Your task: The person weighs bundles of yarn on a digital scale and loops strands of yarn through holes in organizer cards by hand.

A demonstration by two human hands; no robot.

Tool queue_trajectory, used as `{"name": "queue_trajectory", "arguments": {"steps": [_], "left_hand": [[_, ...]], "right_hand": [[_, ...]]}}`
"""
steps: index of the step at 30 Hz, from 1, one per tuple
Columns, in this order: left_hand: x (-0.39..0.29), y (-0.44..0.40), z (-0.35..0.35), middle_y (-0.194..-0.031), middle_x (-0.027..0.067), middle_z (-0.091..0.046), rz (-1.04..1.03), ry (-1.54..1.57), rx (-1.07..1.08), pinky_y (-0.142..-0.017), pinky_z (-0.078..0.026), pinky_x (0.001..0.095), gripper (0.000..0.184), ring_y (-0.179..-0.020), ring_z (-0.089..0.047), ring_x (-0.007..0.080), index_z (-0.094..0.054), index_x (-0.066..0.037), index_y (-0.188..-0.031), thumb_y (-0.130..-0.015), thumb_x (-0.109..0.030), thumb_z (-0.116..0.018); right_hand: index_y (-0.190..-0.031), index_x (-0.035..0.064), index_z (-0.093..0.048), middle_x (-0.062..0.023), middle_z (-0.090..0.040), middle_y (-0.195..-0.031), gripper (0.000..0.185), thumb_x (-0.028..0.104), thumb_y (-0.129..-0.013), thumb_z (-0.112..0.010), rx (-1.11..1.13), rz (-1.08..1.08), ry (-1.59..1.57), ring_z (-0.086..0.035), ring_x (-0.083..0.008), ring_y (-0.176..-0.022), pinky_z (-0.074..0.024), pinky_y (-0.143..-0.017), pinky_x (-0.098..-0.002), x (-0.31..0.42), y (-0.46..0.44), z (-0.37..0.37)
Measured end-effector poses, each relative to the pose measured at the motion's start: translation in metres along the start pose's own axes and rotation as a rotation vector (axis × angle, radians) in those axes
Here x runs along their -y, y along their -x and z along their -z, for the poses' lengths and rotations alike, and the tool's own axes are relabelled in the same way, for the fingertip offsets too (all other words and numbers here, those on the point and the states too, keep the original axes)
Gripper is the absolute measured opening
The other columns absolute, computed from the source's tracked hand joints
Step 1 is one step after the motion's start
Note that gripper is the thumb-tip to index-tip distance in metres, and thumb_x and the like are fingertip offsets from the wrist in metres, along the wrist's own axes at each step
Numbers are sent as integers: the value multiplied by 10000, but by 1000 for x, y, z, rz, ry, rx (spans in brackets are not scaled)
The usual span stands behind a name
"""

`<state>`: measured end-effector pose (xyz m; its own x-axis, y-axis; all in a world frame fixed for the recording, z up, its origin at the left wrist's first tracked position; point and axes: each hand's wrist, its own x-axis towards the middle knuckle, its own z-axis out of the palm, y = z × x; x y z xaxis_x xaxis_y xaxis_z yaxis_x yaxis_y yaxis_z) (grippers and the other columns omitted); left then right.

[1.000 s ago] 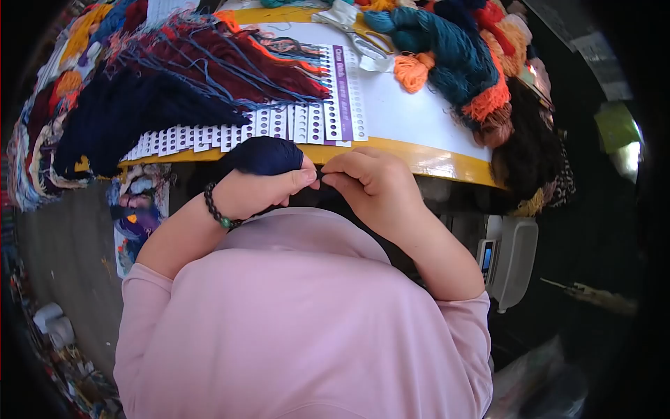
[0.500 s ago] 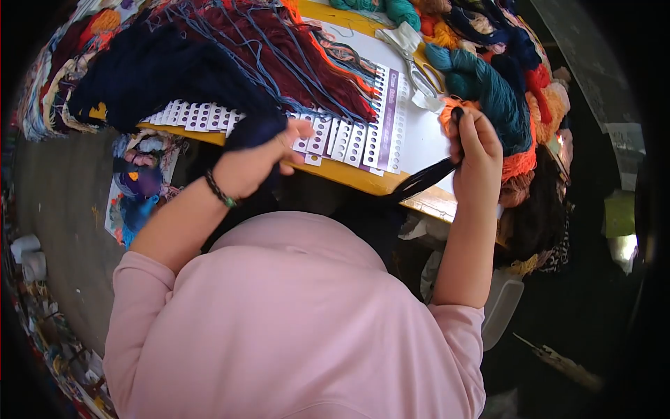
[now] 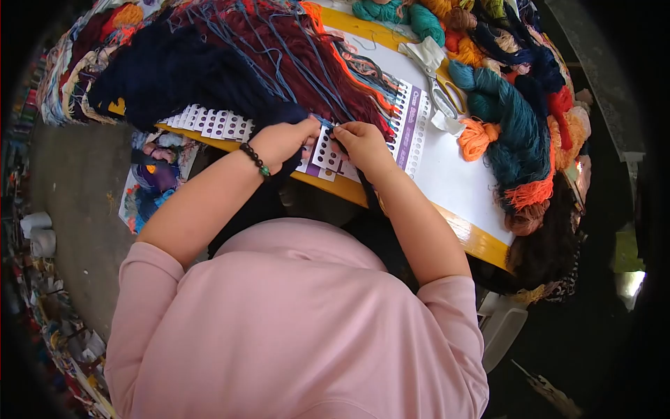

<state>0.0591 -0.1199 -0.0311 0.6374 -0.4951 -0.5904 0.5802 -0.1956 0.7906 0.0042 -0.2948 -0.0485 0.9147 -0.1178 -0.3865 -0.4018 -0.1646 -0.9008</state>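
Observation:
Over the table's front edge, my left hand (image 3: 285,143) is closed at the upper left of a white punched thread card (image 3: 325,152). Its fingertips are partly hidden. My right hand (image 3: 366,145) pinches dark navy thread (image 3: 369,190) against the same card's top, and the strand's tail hangs down past the edge. The two hands are nearly touching. A large bundle of navy thread (image 3: 192,73) lies left of my left hand and runs under it. Beyond the hands, maroon threads (image 3: 279,52) with blue strands are spread over the row of cards.
More punched cards (image 3: 218,124) overlap along the yellow table edge (image 3: 474,241). A purple-and-white printed card (image 3: 410,129) lies right of my hands. Further right are scissors (image 3: 441,91), an orange skein (image 3: 477,138) and a dark teal skein (image 3: 513,126). A translucent plastic container (image 3: 504,332) is below the table.
My right hand has swung left from beside the orange skein to the card, bringing the navy thread. My left hand has moved slightly right and closed its fingers at the card.

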Motion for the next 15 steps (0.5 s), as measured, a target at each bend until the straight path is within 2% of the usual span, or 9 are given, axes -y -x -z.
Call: {"name": "queue_trajectory", "arguments": {"steps": [2, 3, 4, 5, 8, 11, 13, 15], "left_hand": [[10, -6, -5, -833, -8, -605, -123, -195, -8, -688, -420, 229, 260, -768, -517, 81, -630, -67, -955, -905, -312, -559], [18, -14, -7, -760, 1, -572, -107, -266, -21, -704, -407, 238, 322, -697, -483, 96, -614, -61, -912, -924, -362, -501], [18, -16, -5, -760, 1, -572, -103, -269, -20, -704, -407, 238, 322, -697, -483, 96, -614, -61, -912, -924, -362, -501], [17, -18, 0, -737, 18, -565, -105, -658, -48, -710, -401, 237, 377, -686, -482, 106, -607, -53, -907, -931, -398, -459], [8, -5, -5, -687, 64, -545, -93, -935, -105, -720, -393, 248, 503, -675, -482, 137, -592, -27, -938, -931, -474, -361], [12, -3, 3, -753, 54, -605, -88, -568, 3, -720, -415, 252, 409, -723, -509, 130, -636, -27, -874, -905, -393, -459], [13, -4, 4, -784, 62, -618, -33, -522, -45, -739, -409, 251, 397, -769, -525, 131, -645, -19, -873, -899, -375, -471], [12, -5, 2, -845, 79, -643, 75, -425, -129, -778, -398, 249, 374, -860, -557, 135, -663, -5, -871, -888, -338, -495]], "right_hand": [[-868, -10, -668, -38, -615, -653, 241, 208, -887, -566, 35, -43, -103, -543, -100, -563, -458, -560, -260, 3, 2, 2], [-868, -10, -668, -38, -615, -653, 241, 208, -887, -566, 33, -45, -110, -543, -100, -563, -458, -560, -260, 5, 2, 5], [-866, -7, -667, -38, -617, -657, 232, 202, -882, -568, 62, -74, -105, -545, -100, -562, -458, -558, -257, 7, 3, 9], [-864, -5, -666, -38, -619, -660, 222, 196, -877, -570, 93, -102, -97, -546, -101, -561, -459, -555, -254, 8, 4, 11], [-868, -3, -667, -44, -623, -666, 211, 185, -865, -572, 117, -92, -20, -551, -106, -559, -459, -548, -259, 12, 8, 11], [-863, -7, -670, -53, -628, -663, 220, 189, -857, -573, 139, -57, -19, -553, -116, -535, -460, -543, -260, 6, 4, 0], [-856, -12, -671, -57, -629, -658, 227, 192, -856, -573, 148, -47, -12, -554, -119, -524, -461, -541, -261, 10, 3, -1], [-858, 5, -665, -42, -605, -650, 228, 219, -866, -589, 152, -148, 66, -522, -103, -518, -425, -501, -239, 20, 3, 1]]}}
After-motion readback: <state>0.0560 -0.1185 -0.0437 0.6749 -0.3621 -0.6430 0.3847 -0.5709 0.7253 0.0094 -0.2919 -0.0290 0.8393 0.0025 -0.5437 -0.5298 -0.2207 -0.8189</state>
